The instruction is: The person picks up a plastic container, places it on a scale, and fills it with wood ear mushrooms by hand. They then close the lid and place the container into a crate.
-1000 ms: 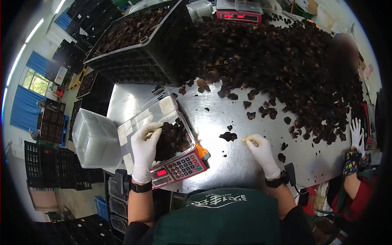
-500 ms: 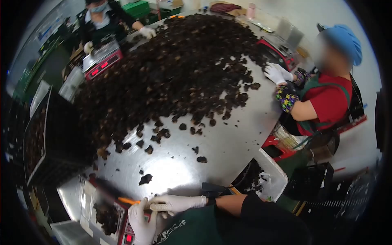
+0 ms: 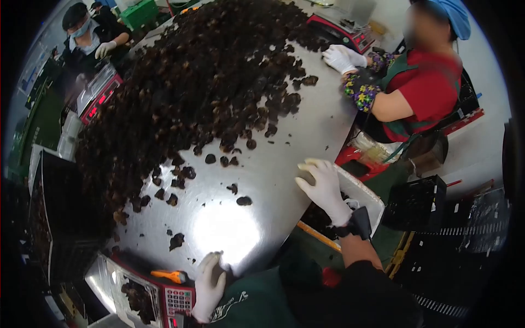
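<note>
My right hand (image 3: pixel 324 188), in a white glove, is stretched out at the table's right edge, fingers apart and nothing held. Below it sits a white foam box (image 3: pixel 372 202) containing dark pieces, partly hidden by the hand and wrist. My left hand (image 3: pixel 209 287), also gloved, is by the table's near edge, next to the keypad of a red scale (image 3: pixel 178 299). Its fingers are loosely extended, with nothing visible in them. Dark brown mushroom-like pieces (image 3: pixel 138 300) lie on the scale's pan. An orange-handled tool (image 3: pixel 168 275) rests beside the keypad.
A large heap of the same dark pieces (image 3: pixel 202 82) covers much of the metal table (image 3: pixel 273 180). A co-worker in red (image 3: pixel 426 82) stands at the right, another person (image 3: pixel 87 44) at the far left. Black crates (image 3: pixel 74 218) stand left, a second scale (image 3: pixel 101 98) beyond.
My hands were together near the scale and are now apart. The right hand has swung out to the right edge over the foam box. The view has shifted; the far-left person's hand has drawn back from the heap.
</note>
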Available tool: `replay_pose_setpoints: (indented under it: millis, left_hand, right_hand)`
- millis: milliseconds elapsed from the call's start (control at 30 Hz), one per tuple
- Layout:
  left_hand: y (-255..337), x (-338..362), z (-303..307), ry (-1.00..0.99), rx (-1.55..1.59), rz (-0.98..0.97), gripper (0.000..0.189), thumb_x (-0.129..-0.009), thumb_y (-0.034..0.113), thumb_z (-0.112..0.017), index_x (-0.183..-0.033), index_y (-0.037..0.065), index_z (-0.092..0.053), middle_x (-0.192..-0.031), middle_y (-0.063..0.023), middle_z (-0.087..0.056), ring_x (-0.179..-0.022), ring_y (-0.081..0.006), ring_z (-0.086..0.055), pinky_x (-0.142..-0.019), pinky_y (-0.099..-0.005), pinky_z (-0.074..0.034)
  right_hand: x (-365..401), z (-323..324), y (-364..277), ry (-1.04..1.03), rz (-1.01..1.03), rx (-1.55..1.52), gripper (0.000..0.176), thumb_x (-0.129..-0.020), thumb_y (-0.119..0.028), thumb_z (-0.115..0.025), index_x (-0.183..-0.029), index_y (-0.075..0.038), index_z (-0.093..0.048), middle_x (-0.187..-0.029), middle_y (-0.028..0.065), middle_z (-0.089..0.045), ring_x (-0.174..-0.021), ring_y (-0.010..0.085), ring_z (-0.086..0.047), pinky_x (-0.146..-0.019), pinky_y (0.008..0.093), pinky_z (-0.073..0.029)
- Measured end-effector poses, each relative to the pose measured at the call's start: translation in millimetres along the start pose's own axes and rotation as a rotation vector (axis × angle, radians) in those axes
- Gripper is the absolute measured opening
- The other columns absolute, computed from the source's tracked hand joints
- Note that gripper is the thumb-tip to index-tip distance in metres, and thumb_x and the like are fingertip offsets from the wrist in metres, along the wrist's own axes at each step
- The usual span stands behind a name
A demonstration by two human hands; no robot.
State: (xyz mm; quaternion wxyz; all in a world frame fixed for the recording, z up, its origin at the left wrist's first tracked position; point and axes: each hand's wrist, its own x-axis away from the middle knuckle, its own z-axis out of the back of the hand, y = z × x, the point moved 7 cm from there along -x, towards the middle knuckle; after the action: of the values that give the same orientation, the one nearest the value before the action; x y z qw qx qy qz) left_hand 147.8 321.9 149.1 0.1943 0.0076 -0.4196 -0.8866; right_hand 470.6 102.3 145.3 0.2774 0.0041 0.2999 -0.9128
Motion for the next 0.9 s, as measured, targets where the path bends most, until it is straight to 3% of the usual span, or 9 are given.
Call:
replay_pose_setpoints:
  millis: [100, 200, 400, 533, 567, 633, 733, 833, 900]
  left_hand:
    - [-11, -5, -17, 0.020, -0.156, -0.058, 0.057, -0.082, 0.007, -0.069, -0.135, 0.001, -0.049, -0.140, -0.0228, -0.047, -0.133, -0.0412, -0.042, -0.111, -0.0490, -0.034]
    - [-20, 0, -30, 0.029, -0.300, -0.111, 0.056, -0.084, 0.013, -0.067, -0.135, 0.001, -0.049, -0.140, -0.0232, -0.047, -0.134, -0.0427, -0.040, -0.111, -0.0531, -0.032]
    - [-23, 2, -32, 0.045, -0.366, -0.131, 0.051, -0.087, 0.018, -0.065, -0.133, 0.002, -0.051, -0.140, -0.0229, -0.047, -0.133, -0.0427, -0.041, -0.111, -0.0562, -0.032]
    - [-28, 4, -33, 0.079, -0.335, -0.139, 0.049, -0.087, 0.019, -0.065, -0.133, 0.004, -0.053, -0.139, -0.0208, -0.050, -0.133, -0.0406, -0.043, -0.111, -0.0553, -0.032]
    - [-28, 5, -32, 0.078, -0.328, -0.128, 0.049, -0.087, 0.018, -0.065, -0.133, 0.005, -0.053, -0.139, -0.0203, -0.050, -0.133, -0.0403, -0.043, -0.111, -0.0550, -0.033]
    - [-31, 4, -33, 0.101, -0.325, -0.126, 0.049, -0.086, 0.018, -0.066, -0.132, 0.006, -0.055, -0.140, -0.0183, -0.050, -0.133, -0.0387, -0.043, -0.111, -0.0540, -0.033]
    - [-33, 4, -33, 0.099, -0.310, -0.115, 0.048, -0.085, 0.018, -0.067, -0.131, 0.006, -0.056, -0.140, -0.0171, -0.050, -0.133, -0.0378, -0.043, -0.111, -0.0535, -0.033]
    - [-36, 4, -34, 0.119, -0.286, -0.112, 0.052, -0.080, 0.015, -0.069, -0.130, 0.007, -0.058, -0.138, -0.0165, -0.051, -0.132, -0.0381, -0.045, -0.110, -0.0533, -0.033]
    - [-38, 4, -35, 0.122, -0.281, -0.120, 0.055, -0.075, 0.014, -0.072, -0.128, 0.007, -0.058, -0.136, -0.0168, -0.053, -0.129, -0.0390, -0.047, -0.108, -0.0537, -0.035]
  right_hand:
    - [-12, -44, -60, -0.115, 0.199, -0.094, 0.075, -0.072, -0.034, -0.079, -0.138, -0.012, -0.051, -0.140, 0.0176, -0.049, -0.126, 0.0336, -0.048, -0.109, 0.0471, -0.036]
    - [-18, -97, -97, -0.178, 0.334, -0.015, 0.092, -0.069, -0.037, -0.082, -0.146, -0.013, -0.039, -0.146, 0.0200, -0.042, -0.134, 0.0347, -0.041, -0.114, 0.0477, -0.030]
    - [-60, -133, -119, -0.173, 0.274, -0.129, 0.095, -0.069, -0.033, -0.082, -0.149, -0.012, -0.034, -0.150, 0.0188, -0.036, -0.137, 0.0353, -0.036, -0.117, 0.0478, -0.026]
    - [-90, -160, -139, -0.155, 0.264, -0.197, 0.068, -0.076, -0.035, -0.076, -0.136, -0.013, -0.054, -0.140, 0.0103, -0.049, -0.127, 0.0321, -0.045, -0.111, 0.0478, -0.032]
    - [-94, -154, -151, -0.011, 0.267, -0.145, 0.042, -0.082, -0.024, -0.069, -0.122, -0.015, -0.064, -0.124, 0.0076, -0.059, -0.116, 0.0296, -0.053, -0.100, 0.0453, -0.043]
    - [-104, -179, -157, -0.119, 0.256, -0.158, 0.029, -0.083, -0.016, -0.065, -0.112, -0.014, -0.067, -0.114, 0.0077, -0.061, -0.107, 0.0294, -0.057, -0.091, 0.0430, -0.048]
    - [-99, -204, -155, -0.206, 0.284, -0.219, 0.014, -0.083, -0.006, -0.062, -0.097, -0.010, -0.066, -0.101, 0.0116, -0.059, -0.091, 0.0328, -0.062, -0.080, 0.0412, -0.052]
    - [-100, -204, -169, -0.400, 0.278, -0.146, 0.008, -0.083, -0.007, -0.062, -0.091, -0.007, -0.063, -0.099, 0.0126, -0.059, -0.090, 0.0342, -0.063, -0.079, 0.0438, -0.051]
    - [-109, -205, -179, -0.388, 0.261, -0.148, 0.017, -0.082, -0.010, -0.064, -0.100, -0.009, -0.064, -0.104, 0.0132, -0.059, -0.094, 0.0334, -0.063, -0.080, 0.0437, -0.052]
